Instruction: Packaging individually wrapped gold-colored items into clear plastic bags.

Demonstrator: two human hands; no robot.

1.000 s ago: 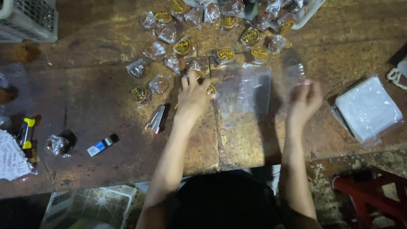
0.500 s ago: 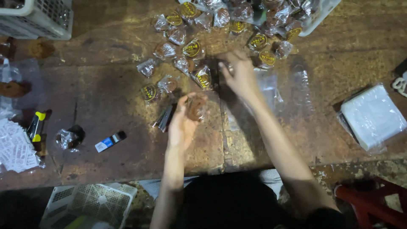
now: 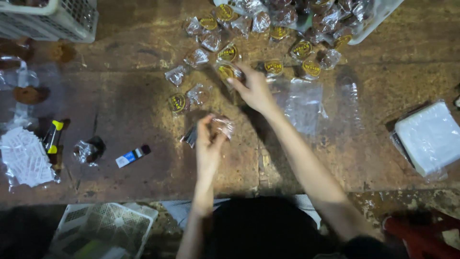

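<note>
**Gathering wrapped sweets, one in each hand**

Nearest us, our left hand point(image 3: 208, 144) is raised just above the worn wooden table point(image 3: 120, 110), fingers pinched on a clear-wrapped sweet point(image 3: 223, 125) at their tips. A small dark bundle point(image 3: 190, 136) lies on the wood just left of it.

Further out, our right hand point(image 3: 254, 88) reaches across, thumb and fingers closing on another wrapped piece point(image 3: 226, 72), the one with a yellow round label. A flat clear bag point(image 3: 303, 104) lies just right of that hand.

Farthest off, the main heap of wrapped pieces point(image 3: 282, 24) spreads along the far edge, spilling from a white tray point(image 3: 378, 21).

We judge this the picking step: one sweet is in hand, the second is being grasped. The next move calls for a clean lift, without dragging along the neighbours that lie touching it.
</note>
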